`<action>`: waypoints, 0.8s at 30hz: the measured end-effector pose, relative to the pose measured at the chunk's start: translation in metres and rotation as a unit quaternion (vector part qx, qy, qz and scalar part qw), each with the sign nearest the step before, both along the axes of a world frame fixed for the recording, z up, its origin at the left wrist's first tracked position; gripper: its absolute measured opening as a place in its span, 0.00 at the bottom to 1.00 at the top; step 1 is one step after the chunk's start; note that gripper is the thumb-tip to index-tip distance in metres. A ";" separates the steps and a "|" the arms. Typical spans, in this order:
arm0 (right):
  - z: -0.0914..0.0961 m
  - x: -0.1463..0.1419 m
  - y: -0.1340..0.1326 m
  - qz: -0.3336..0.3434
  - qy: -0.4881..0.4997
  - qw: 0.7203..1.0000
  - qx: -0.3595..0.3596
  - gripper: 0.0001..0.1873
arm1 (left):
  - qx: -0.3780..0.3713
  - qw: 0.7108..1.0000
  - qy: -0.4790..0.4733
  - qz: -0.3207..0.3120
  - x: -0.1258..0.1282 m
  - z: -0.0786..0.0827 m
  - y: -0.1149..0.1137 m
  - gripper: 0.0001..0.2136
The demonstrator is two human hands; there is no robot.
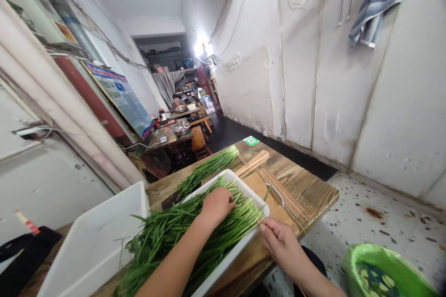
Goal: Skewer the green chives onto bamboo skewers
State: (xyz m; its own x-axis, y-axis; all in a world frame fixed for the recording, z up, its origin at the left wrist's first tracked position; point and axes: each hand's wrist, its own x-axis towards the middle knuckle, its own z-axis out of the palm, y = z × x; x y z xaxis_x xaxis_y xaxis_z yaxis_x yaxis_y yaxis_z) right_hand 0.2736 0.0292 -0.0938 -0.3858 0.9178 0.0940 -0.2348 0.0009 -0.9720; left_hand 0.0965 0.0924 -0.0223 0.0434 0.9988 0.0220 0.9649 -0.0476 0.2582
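Observation:
My left hand (pixel 216 204) rests curled on a heap of green chives (pixel 181 232) in a white tray (pixel 256 198), its fingers closed down into the stalks. My right hand (pixel 282 241) is at the tray's near right corner, pinching a thin bamboo skewer (pixel 262 219) whose tip meets the chive ends. A spread of bamboo skewers (pixel 285 197) lies on the wooden table (pixel 313 185) just beyond my right hand. A second bunch of chives (pixel 209 169) lies on the table behind the tray.
An empty white tub (pixel 97 241) stands left of the tray. A green bin (pixel 383 271) with scraps sits on the speckled floor at lower right. A white wall runs along the right, with a striped towel (pixel 374 4) hanging. More tables (pixel 177 130) stand down the aisle.

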 end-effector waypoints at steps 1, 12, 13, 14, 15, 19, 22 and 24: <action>0.000 0.000 0.001 0.000 -0.001 1.000 0.000 0.19 | 0.001 1.000 0.002 0.000 0.002 0.000 0.001 0.06; 0.000 0.001 0.003 -0.005 -0.020 1.000 0.022 0.16 | 0.026 0.969 -0.243 -0.042 -0.002 0.003 -0.029 0.12; 0.001 0.001 0.003 -0.006 -0.021 1.000 0.021 0.16 | 0.018 0.965 -0.257 -0.038 -0.002 0.002 -0.030 0.12; 0.002 0.002 0.002 -0.006 -0.023 1.000 0.020 0.16 | 0.009 0.963 -0.269 -0.035 -0.001 0.001 -0.031 0.11; 0.002 0.002 0.002 -0.004 -0.024 1.000 0.019 0.16 | 0.002 0.960 -0.278 -0.034 -0.001 0.000 -0.031 0.11; 0.003 0.003 0.001 -0.003 -0.023 1.000 0.018 0.16 | -0.009 0.955 -0.295 -0.031 0.003 -0.002 -0.030 0.11; 0.003 0.003 0.000 -0.008 -0.027 0.999 0.020 0.16 | 0.000 0.952 -0.304 -0.019 0.005 -0.003 -0.030 0.11; 0.004 0.003 0.000 -0.007 -0.028 0.999 0.019 0.16 | 0.005 0.952 -0.307 -0.012 0.005 -0.004 -0.030 0.12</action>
